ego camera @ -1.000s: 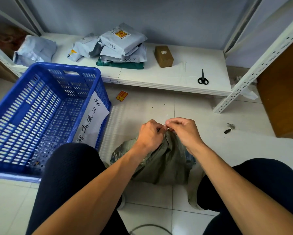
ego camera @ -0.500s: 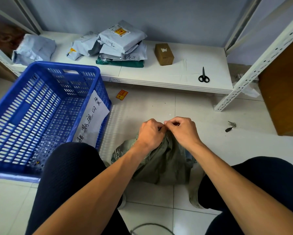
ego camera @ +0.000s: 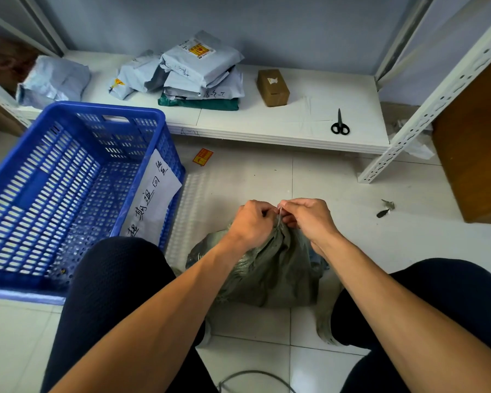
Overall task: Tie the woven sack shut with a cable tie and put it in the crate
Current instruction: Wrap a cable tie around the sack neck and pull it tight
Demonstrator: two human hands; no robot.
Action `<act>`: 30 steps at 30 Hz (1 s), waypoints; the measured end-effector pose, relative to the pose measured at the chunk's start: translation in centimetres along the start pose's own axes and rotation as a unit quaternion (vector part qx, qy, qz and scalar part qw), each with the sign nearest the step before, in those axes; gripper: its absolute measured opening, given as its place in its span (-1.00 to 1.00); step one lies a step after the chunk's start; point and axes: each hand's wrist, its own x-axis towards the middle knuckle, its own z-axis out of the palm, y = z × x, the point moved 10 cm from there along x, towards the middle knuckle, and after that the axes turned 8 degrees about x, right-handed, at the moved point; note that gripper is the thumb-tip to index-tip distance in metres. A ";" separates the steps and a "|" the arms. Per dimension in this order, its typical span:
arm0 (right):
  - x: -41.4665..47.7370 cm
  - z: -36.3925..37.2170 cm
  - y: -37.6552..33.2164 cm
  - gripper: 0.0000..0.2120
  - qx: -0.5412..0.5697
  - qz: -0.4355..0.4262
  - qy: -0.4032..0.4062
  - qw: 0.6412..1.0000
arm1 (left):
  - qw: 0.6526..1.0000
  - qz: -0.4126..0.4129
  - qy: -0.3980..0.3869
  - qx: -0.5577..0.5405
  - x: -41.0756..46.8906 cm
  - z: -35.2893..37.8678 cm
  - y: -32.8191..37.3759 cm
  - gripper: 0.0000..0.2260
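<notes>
On the white tiled floor [ego camera: 338,191], a grey-green woven sack [ego camera: 272,273] was set between the knees. Its gathered neck was gripped by the left hand [ego camera: 251,224]; a thin cable tie [ego camera: 279,219] was pinched by the right hand [ego camera: 309,219]. The blue crate [ego camera: 105,108] was placed just left.

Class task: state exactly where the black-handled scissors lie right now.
In the head view, the black-handled scissors lie on the low white shelf board, toward its right end, between the small brown cardboard box and the white slotted upright.
</notes>
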 end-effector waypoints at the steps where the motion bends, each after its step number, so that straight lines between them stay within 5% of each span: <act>1: 0.0 0.0 0.1 -0.86 0.001 -0.001 0.002 1.000 | 1.000 -0.006 0.006 -0.008 0.0 -0.1 -0.1 -0.77; 9: 0.1 0.4 0.5 -0.85 0.029 0.027 -0.001 0.999 | 0.992 -0.075 0.016 -0.097 0.3 -0.2 -1.6 -0.74; 19: -0.5 3.0 1.7 -0.82 0.298 0.145 -0.104 0.938 | 0.965 -0.107 0.014 -0.237 0.8 0.1 -2.3 -0.69; 30: -0.4 3.3 2.3 -0.75 0.302 0.161 -0.117 0.932 | 0.959 -0.114 0.006 -0.258 0.8 0.2 -2.2 -0.64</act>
